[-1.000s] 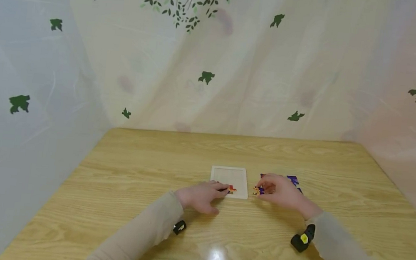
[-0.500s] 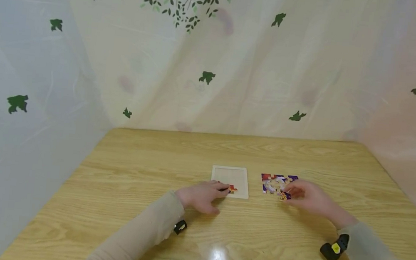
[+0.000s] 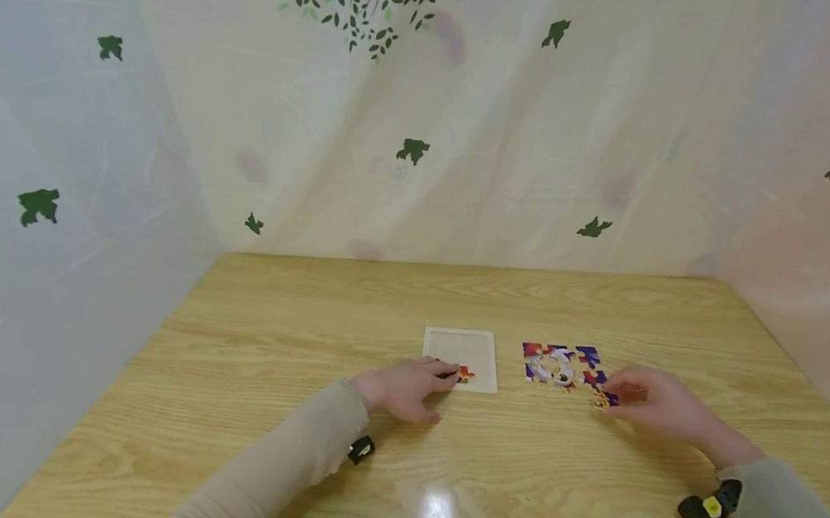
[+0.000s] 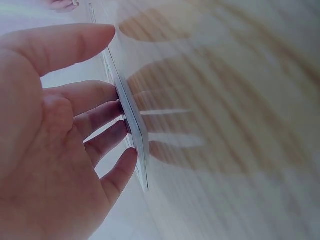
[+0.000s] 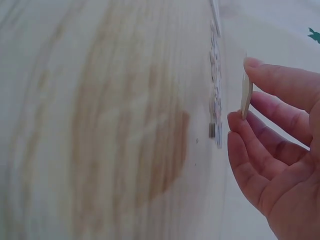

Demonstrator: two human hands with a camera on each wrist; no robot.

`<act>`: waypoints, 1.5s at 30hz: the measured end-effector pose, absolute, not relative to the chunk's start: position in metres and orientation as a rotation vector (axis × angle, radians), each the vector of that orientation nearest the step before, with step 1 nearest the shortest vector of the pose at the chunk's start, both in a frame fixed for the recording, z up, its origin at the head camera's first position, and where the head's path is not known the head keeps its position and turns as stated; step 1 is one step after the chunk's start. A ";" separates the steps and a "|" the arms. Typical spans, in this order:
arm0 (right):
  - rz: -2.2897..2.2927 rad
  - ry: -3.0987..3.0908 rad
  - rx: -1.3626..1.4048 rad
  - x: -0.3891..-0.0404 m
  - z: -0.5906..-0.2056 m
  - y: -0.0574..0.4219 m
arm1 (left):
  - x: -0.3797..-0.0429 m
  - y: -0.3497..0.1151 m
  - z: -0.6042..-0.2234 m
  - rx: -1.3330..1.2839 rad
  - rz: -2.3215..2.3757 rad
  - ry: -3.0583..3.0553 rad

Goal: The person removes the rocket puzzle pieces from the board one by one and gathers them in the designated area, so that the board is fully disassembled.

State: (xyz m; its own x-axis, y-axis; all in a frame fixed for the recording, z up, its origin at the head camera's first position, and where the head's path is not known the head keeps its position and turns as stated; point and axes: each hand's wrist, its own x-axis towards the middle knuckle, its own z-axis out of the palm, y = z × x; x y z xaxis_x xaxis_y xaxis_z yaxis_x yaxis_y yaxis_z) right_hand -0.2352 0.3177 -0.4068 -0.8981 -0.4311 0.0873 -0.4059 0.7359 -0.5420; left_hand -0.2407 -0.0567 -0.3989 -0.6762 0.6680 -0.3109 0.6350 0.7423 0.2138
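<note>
Beige-sleeved hands, right (image 3: 659,403) pinching puzzle piece (image 5: 245,95)

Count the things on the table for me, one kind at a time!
White rectangular puzzle tray: 1
Cluster of colourful loose puzzle pieces: 1
Single colourful piece lying in the tray: 1
Single piece pinched in the right hand: 1
Hands: 2
Total: 6

Your left hand (image 3: 402,389) is lying low, forearm angling in from below, its fingers (image 4: 95,95) stretching forward almost straight. Your right hand (image 3: 659,405) is hovering out to the right, thumb and fingertips (image 5: 257,65) pinching together, sleeved forearm trailing toward the lower right.
</note>
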 end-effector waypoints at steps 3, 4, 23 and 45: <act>-0.862 2.873 -0.698 -0.235 -0.408 0.320 | -0.241 -0.057 -0.398 0.997 0.129 2.565; -0.850 2.869 -0.702 -0.235 -0.408 0.321 | -0.241 -0.057 -0.399 0.998 0.131 2.566; -0.727 2.872 -0.893 -0.241 -0.412 0.322 | -0.241 -0.056 -0.397 0.987 0.129 2.560; -0.638 2.850 -0.854 -0.242 -0.411 0.319 | -0.238 -0.057 -0.395 0.998 0.129 2.567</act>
